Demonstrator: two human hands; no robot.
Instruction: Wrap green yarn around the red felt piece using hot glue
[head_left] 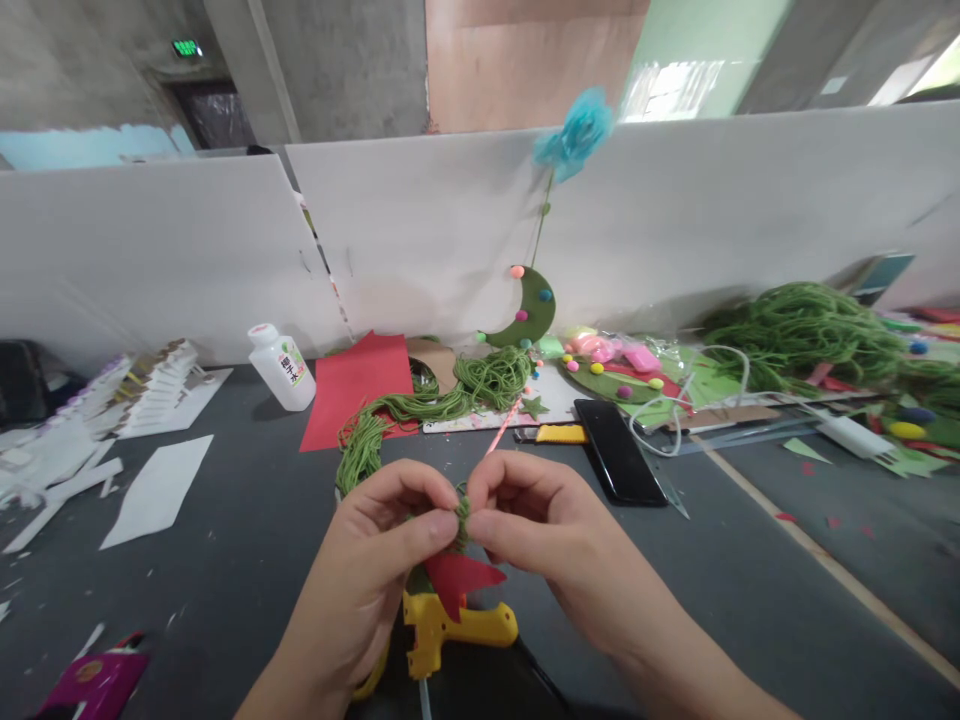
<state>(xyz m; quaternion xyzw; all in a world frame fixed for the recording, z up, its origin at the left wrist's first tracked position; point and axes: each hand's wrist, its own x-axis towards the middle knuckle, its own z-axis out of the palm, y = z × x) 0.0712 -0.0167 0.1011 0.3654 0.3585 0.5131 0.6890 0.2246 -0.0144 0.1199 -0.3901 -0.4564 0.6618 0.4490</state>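
"While you're busy, what's finished?"
"The pompom-dotted moon (535, 313), by the tabletop's (247, 510) far edge, looks done."
"And yours?"
"My left hand (375, 550) and right hand (544, 520) pinch green yarn (462, 520) above a red piece (459, 580), well in from that edge; seems unfinished."

Landmark: the glossy, smooth black phone (619, 452). Left of it, the cutter (562, 434) has a yellow plastic handle; farther left, the red sheet (364, 390) looks matt and papery. Beneath it, the dark counter (270, 520) appears smooth and matt; the tangled yarn (799, 335) to its right looks fibrous, rough.
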